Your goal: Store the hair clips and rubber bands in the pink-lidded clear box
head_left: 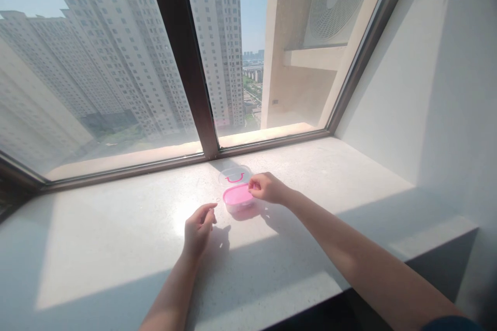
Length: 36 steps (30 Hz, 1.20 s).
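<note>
A small oval pink plastic container [238,196] sits on the white windowsill, its lower wall looking see-through. Just behind it lies a clear oval lid [229,170] with a curved pink handle. My right hand [266,187] is at the container's right rim, fingers curled and pinched against the edge; the fingertips are partly hidden. To the front left, my left hand [201,225] hovers near the container without touching it. Its index finger points toward the container, the other fingers are loosely bent, and nothing shows in it.
The white sill [116,238] runs along a window with a dark brown frame [190,62]. A white wall [388,103] closes off the right side. The sill's front edge drops to a dark area [330,310]. Bright sun and shadows cross the surface.
</note>
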Motion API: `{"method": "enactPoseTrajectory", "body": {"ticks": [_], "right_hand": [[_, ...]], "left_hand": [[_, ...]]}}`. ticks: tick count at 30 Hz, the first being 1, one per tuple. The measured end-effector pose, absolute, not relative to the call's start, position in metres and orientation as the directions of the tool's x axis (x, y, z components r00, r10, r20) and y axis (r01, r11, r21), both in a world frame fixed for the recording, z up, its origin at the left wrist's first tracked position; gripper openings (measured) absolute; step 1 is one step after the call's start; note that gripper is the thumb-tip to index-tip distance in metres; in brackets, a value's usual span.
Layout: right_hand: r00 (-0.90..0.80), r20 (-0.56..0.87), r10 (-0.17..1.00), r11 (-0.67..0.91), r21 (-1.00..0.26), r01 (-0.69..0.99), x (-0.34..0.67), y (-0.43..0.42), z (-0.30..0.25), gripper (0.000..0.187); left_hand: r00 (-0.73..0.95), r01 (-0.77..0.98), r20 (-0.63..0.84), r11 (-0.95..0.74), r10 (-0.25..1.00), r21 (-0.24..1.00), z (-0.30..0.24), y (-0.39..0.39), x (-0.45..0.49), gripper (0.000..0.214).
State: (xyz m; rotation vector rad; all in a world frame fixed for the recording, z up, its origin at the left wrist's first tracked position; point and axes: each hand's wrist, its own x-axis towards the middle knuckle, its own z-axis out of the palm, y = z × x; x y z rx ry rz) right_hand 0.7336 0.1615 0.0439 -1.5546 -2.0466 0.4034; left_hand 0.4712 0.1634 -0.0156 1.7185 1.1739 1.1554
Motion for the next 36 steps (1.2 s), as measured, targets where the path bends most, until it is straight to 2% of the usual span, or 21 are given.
{"method": "enactPoseTrajectory", "body": {"ticks": [8,18,24,29,33,36], "right_hand": [[-0.196,0.089,0.977,0.215,-0.449,0.867,0.737,0.188,0.050,0.010],[-0.185,0.033,0.982,0.180,-0.435,0.882,0.735,0.196,0.043,0.008],[-0.162,0.065,0.985,0.174,-0.460,0.871,0.739,0.194,0.042,0.012],[-0.073,0.176,0.982,0.152,-0.489,0.859,0.735,0.186,0.049,0.007],[-0.084,0.249,0.965,0.207,-0.525,0.825,0.718,0.166,0.054,0.009],[-0.209,0.270,0.940,0.330,-0.563,0.758,0.695,0.145,0.048,0.009]], "left_hand": [[-0.039,0.219,0.240,-0.226,0.970,0.949,-0.009,0.169,0.466,0.022],[-0.079,0.192,0.234,-0.215,0.969,0.957,0.000,0.165,0.466,0.020],[-0.068,0.156,0.171,-0.158,0.983,0.975,-0.002,0.174,0.460,0.022],[-0.135,0.159,0.169,-0.147,0.976,0.976,0.002,0.183,0.450,0.030],[-0.105,0.272,0.156,-0.122,0.982,0.954,0.008,0.188,0.435,0.032],[-0.013,0.420,0.128,-0.111,0.992,0.901,0.012,0.190,0.423,0.028]]}}
